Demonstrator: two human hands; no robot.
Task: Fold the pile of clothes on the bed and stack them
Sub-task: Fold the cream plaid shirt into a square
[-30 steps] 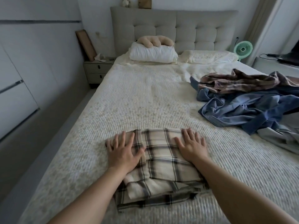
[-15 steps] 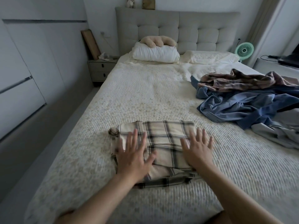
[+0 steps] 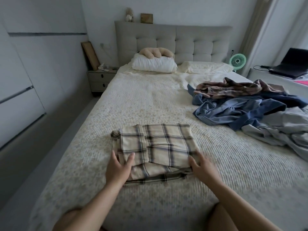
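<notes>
A folded cream plaid garment [image 3: 160, 144] lies flat on the bed [image 3: 133, 100] in front of me. My left hand [image 3: 118, 167] is at its near left corner, thumb on top of the cloth and fingers along its left edge, pinching it. At the near right corner my right hand [image 3: 203, 165], slightly blurred, has its thumb on the cloth and its fingers at the edge. An unfolded pile of clothes [image 3: 250, 105] sits on the right side of the bed: a brown plaid piece on top, blue and grey ones below.
Two pillows [image 3: 155, 64] and a beige plush lie against the grey headboard. A nightstand [image 3: 100, 79] stands at the far left and white wardrobe doors line the left wall. A green fan [image 3: 237, 60] and a laptop [image 3: 290, 65] are at the far right.
Both hands slid back from pressing flat on top of the plaid garment to its near corners, where they now take hold of it. The view pulled back a little.
</notes>
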